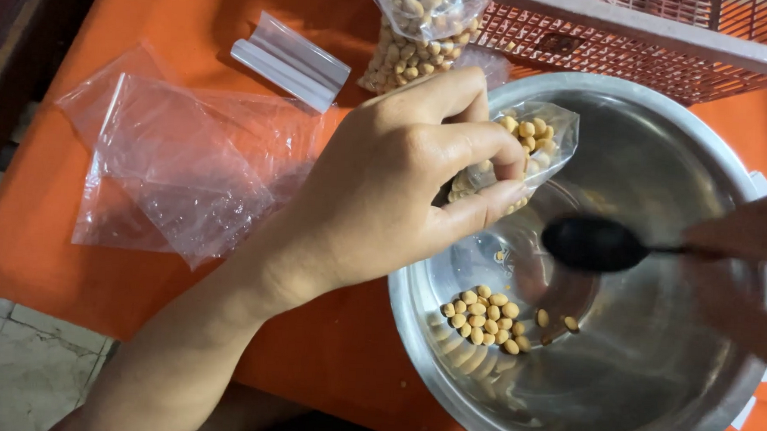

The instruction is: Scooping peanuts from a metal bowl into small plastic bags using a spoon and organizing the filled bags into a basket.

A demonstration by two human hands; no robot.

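The small clear plastic bag partly filled with pale yellow beans (524,148) sits over the far-left rim of the round stainless-steel bowl (663,124), mouth tilted toward the bowl's centre. The left hand (393,190) is closed around the bag, fingers pinching its lower half. The black spoon (593,244) hangs over the bowl's middle, just right of and below the bag mouth, its long axis running left to right; the right hand (743,266), blurred, grips the handle. Loose beans (487,316) lie on the bowl's near-left floor. Beyond the bowl stand a filled bean bag (417,36) and an orange mesh crate (633,37); empty clear bags (188,159) lie left of it.
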